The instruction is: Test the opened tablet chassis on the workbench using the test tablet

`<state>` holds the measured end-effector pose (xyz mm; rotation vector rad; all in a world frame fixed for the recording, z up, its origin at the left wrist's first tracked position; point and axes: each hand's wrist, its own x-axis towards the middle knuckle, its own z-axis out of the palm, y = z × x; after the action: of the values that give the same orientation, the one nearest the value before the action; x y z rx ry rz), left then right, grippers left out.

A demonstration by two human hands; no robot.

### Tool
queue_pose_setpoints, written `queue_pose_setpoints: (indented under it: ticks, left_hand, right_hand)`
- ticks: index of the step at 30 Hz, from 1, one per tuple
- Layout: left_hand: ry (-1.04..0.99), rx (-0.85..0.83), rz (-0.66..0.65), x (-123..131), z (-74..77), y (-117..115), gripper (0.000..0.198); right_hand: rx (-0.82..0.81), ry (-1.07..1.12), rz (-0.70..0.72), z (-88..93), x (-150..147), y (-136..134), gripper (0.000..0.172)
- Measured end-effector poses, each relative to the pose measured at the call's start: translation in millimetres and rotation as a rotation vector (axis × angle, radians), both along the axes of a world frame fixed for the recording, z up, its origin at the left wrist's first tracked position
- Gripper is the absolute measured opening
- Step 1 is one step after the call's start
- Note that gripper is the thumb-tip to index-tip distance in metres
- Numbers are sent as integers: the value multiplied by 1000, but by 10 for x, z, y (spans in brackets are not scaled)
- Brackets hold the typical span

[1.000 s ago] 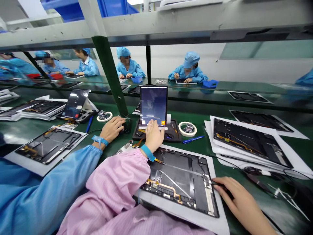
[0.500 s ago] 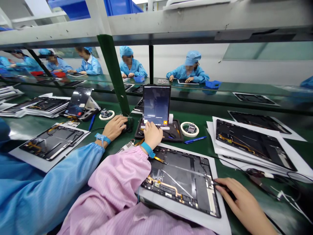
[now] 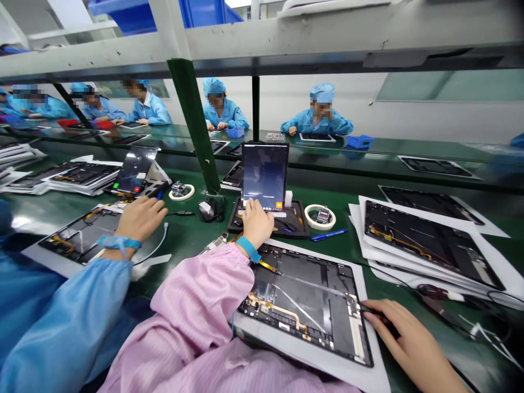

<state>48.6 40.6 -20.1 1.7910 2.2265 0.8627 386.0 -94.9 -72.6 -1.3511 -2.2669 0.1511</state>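
We pinch black connector [image 3: 368,309] in right hand [image 3: 405,333], at edge of open casing [image 3: 307,286] — left hand [image 3: 257,222] before upright screen [image 3: 265,173], grip we cannot tell.

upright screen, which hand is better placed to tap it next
Left, most likely: the left hand is at the lower part of the upright screen, while the right hand holds a black piece at the right edge of the open tablet casing.
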Motion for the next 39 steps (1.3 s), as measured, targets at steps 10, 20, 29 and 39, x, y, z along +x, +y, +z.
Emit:
queue_pose_setpoints:
  ticks: [10,20,29,39]
  left_hand:
    - [61,179,0,-151,39,112,57]
    - [110,221,-41,-253,3,246,55]
    - [152,240,-65,-184,48,172,51]
    - [236,288,-83,-33,133,308,54]
  right_hand:
    - [12,0,9,-4,8,18,32]
    - [24,-11,13,-12,14,16,30]
    - [0,-7,2,-11,16,9,30]
    - [-26,3,-13,-14,15,-7,28]
